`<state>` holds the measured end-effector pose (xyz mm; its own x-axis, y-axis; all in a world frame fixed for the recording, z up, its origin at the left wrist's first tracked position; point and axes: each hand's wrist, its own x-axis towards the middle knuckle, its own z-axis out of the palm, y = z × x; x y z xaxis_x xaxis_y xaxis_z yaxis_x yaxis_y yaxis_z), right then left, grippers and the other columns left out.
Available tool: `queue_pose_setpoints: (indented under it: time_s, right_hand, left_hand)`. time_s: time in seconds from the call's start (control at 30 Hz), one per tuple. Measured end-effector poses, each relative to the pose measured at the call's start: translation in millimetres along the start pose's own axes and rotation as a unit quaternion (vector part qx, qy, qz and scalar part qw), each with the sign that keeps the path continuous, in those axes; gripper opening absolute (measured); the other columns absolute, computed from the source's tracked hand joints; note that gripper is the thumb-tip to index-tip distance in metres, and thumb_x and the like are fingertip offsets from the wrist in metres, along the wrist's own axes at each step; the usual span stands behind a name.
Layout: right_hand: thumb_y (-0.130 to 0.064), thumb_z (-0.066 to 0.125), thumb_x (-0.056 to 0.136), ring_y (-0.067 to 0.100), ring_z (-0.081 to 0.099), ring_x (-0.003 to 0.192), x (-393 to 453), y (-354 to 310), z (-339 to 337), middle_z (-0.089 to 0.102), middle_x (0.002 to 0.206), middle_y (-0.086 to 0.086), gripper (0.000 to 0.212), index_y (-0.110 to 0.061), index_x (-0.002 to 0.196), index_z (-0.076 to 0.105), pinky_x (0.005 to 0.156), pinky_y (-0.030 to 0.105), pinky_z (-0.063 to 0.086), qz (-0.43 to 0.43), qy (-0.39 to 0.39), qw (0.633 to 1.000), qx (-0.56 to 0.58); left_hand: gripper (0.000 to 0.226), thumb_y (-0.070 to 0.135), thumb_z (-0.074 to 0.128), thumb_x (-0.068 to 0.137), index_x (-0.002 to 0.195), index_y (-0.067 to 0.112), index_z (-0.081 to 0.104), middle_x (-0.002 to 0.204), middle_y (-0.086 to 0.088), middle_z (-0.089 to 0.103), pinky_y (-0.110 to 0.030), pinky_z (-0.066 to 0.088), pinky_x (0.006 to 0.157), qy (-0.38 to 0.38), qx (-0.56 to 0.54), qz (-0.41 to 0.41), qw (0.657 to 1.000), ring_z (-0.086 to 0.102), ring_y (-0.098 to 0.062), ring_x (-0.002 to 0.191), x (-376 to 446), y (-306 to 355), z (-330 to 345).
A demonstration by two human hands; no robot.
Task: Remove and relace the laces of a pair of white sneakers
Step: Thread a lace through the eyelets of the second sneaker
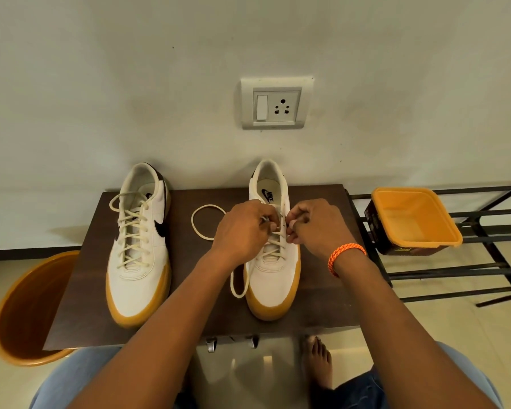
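We see 2 white sneakers point(138, 246) on 1 table point(186, 290); left hand point(242, 231) and right hand point(316, 225) each pinch 1 lace point(202, 221).

Two sneakers on the table point(186, 305) — left sneaker point(139, 246), right sneaker point(273, 261) — tub point(415, 219) on the rack point(484, 270) rightward.

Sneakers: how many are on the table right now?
2. The left sneaker, fully laced, stands untouched. The right sneaker is under the left hand and right hand, both pinching its lace.
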<state>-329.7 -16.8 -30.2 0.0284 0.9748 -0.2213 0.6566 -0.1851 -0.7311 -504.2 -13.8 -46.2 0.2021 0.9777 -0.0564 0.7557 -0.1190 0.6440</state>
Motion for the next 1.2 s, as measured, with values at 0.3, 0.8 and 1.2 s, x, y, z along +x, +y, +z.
queue_pose_setpoints:
  time_s: [0.3,0.8,1.2]
  right_hand:
    - [0.001,0.072,0.089,0.017,0.077,0.073,1.5,-0.9,2.9,0.077,0.075,0.004,0.018,-0.016,0.086,0.075,0.082,0.043,0.065,0.005,0.001,1.000,-0.003]
    - [-0.008,0.063,0.096,0.015,0.069,0.075,-5.4,-7.2,0.1,0.070,0.080,-0.004,0.020,-0.021,0.082,0.067,0.076,0.037,0.061,-0.046,0.137,0.988,-0.058]
    - [-0.013,0.081,0.088,0.015,0.076,0.068,-3.8,1.1,3.6,0.076,0.072,0.004,0.008,-0.013,0.087,0.074,0.075,0.041,0.066,0.016,0.004,0.996,0.088]
  left_hand:
    - [0.010,0.023,0.078,0.094,0.098,0.031,0.083,0.104,0.006,0.075,-0.024,0.048,0.067,0.057,-0.034,-0.069,0.995,0.063,-0.011,0.084,0.3,3.1,15.6]
    - [0.030,0.059,0.080,0.083,0.105,0.040,0.075,0.101,0.016,0.064,-0.033,0.054,0.073,-0.016,0.014,-0.059,0.998,0.066,-0.011,0.094,-1.9,7.6,1.4]
    - [0.022,0.051,0.081,0.083,0.100,0.036,0.079,0.088,0.017,0.056,-0.029,0.045,0.067,0.003,-0.013,-0.046,0.999,0.060,-0.011,0.086,-1.6,7.6,2.0]
